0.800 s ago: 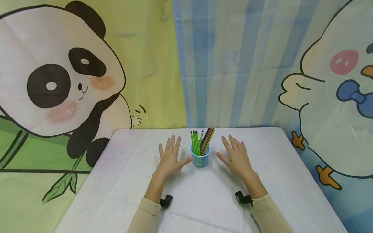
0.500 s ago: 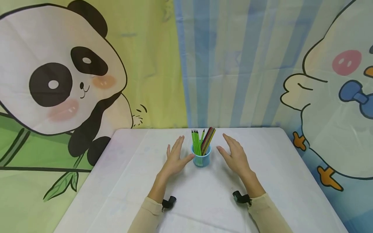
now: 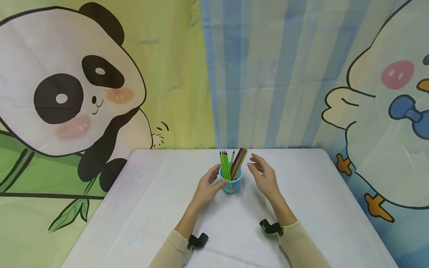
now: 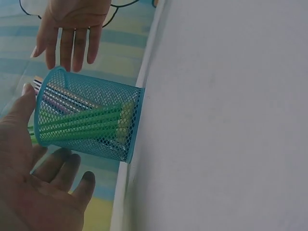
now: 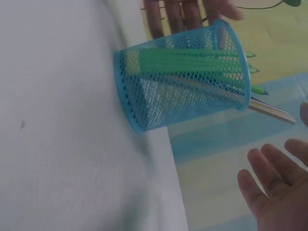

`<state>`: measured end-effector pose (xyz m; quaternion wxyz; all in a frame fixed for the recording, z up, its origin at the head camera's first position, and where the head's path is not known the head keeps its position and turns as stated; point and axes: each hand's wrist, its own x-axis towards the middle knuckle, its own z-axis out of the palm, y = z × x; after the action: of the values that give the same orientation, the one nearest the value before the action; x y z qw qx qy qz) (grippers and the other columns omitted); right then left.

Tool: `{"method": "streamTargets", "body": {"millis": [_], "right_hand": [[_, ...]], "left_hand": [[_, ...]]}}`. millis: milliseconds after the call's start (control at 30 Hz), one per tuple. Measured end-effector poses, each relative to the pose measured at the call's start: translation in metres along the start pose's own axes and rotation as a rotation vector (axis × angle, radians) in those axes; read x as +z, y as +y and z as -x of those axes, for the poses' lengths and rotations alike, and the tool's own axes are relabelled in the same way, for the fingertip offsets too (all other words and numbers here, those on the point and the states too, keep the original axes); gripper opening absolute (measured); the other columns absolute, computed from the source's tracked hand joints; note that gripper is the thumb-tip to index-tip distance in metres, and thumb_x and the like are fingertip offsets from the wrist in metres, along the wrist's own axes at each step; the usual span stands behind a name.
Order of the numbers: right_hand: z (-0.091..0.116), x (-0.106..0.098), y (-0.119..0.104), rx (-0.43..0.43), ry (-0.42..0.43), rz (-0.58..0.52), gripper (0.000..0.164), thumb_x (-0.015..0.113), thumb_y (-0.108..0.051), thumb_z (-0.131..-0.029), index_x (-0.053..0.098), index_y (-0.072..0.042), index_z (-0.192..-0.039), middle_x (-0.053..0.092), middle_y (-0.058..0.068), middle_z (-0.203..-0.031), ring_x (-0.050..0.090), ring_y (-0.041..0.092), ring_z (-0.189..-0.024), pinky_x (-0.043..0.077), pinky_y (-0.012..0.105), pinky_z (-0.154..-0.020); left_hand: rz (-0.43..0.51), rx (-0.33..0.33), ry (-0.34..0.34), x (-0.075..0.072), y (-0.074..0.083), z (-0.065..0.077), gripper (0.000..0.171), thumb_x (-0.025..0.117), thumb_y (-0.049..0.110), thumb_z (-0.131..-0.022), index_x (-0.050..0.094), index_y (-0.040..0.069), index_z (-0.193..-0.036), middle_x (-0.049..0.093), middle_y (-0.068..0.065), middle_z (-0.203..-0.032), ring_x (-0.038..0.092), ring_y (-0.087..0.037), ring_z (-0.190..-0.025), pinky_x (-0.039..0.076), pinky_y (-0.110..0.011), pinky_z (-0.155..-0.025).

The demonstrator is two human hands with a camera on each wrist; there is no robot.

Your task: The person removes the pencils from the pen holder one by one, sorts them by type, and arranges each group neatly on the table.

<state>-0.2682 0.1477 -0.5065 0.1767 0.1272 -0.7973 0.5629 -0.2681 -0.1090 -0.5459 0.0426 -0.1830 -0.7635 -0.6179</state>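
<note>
A light blue mesh pen cup [image 3: 232, 187] stands upright on the white table, holding several green pencils [image 3: 225, 167] and a bundle of dark, multicoloured pencils [image 3: 239, 163]. My left hand [image 3: 207, 189] is at the cup's left side. Its thumb overlaps the front of the rim in the head view, and its loosely bent fingers lie beside the mesh wall [image 4: 86, 118] in the left wrist view. On the other side, my right hand [image 3: 265, 179] hovers apart from the cup, fingers relaxed and holding nothing; the right wrist view shows a gap between its fingers [image 5: 262, 166] and the pencils.
The white table [image 3: 161, 216] reaches back to a curtain [image 3: 254, 74] with blue stripes. A panda print [image 3: 127, 123] covers the left backdrop and a white bird print [image 3: 378, 149] the right. Black wrist cameras [image 3: 198, 241] sit at both cuffs.
Both hands have moved inward toward the cup, and their spread fingers have relaxed into a loose bend. My left hand has come up to the cup's side; the cup and pencils have stayed in place.
</note>
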Motion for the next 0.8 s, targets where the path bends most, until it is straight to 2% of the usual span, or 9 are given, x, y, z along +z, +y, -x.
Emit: {"method": "streamTargets", "body": {"millis": [200, 267, 367, 533, 800], "right_hand": [[-0.009, 0.009, -0.004, 0.061, 0.049, -0.131, 0.041, 0.067, -0.028, -0.104, 0.063, -0.012, -0.14, 0.07, 0.014, -0.133, 0.066, 0.025, -0.114, 0.053, 0.017, -0.093], [-0.011, 0.014, -0.005, 0.068, 0.061, -0.164, 0.038, 0.069, -0.026, -0.102, 0.065, -0.011, -0.137, 0.071, 0.014, -0.131, 0.066, 0.022, -0.111, 0.052, 0.013, -0.089], [-0.014, 0.022, -0.006, 0.07, 0.076, -0.183, 0.036, 0.072, -0.024, -0.1, 0.067, -0.011, -0.133, 0.072, 0.012, -0.127, 0.066, 0.018, -0.105, 0.054, 0.013, -0.086], [-0.014, 0.032, -0.007, 0.068, 0.111, -0.125, 0.036, 0.075, -0.025, -0.098, 0.067, -0.013, -0.131, 0.074, 0.01, -0.119, 0.066, 0.019, -0.1, 0.053, 0.016, -0.084], [-0.014, 0.039, -0.007, 0.07, 0.18, -0.071, 0.03, 0.078, -0.016, -0.095, 0.071, -0.004, -0.121, 0.075, 0.014, -0.102, 0.065, 0.017, -0.085, 0.051, 0.014, -0.074]], "left_hand": [[0.016, -0.006, -0.001, 0.002, -0.002, 0.0, 0.069, 0.08, 0.024, -0.094, 0.049, 0.016, -0.155, 0.061, -0.011, -0.148, 0.056, -0.03, -0.14, 0.043, -0.051, -0.12], [0.014, -0.006, 0.002, 0.003, -0.002, 0.0, 0.069, 0.08, 0.026, -0.094, 0.049, 0.017, -0.155, 0.063, -0.01, -0.146, 0.058, -0.029, -0.138, 0.044, -0.051, -0.119], [0.014, -0.006, 0.006, 0.003, -0.002, 0.0, 0.069, 0.08, 0.03, -0.094, 0.049, 0.018, -0.154, 0.064, -0.009, -0.145, 0.06, -0.028, -0.136, 0.046, -0.051, -0.117], [0.016, -0.009, 0.013, 0.003, -0.004, 0.0, 0.069, 0.08, 0.034, -0.093, 0.05, 0.02, -0.154, 0.064, -0.006, -0.145, 0.061, -0.025, -0.135, 0.048, -0.049, -0.115], [0.026, -0.016, 0.004, 0.004, -0.005, 0.001, 0.071, 0.08, 0.036, -0.093, 0.049, 0.022, -0.155, 0.063, -0.006, -0.147, 0.06, -0.026, -0.136, 0.049, -0.048, -0.115]]}}
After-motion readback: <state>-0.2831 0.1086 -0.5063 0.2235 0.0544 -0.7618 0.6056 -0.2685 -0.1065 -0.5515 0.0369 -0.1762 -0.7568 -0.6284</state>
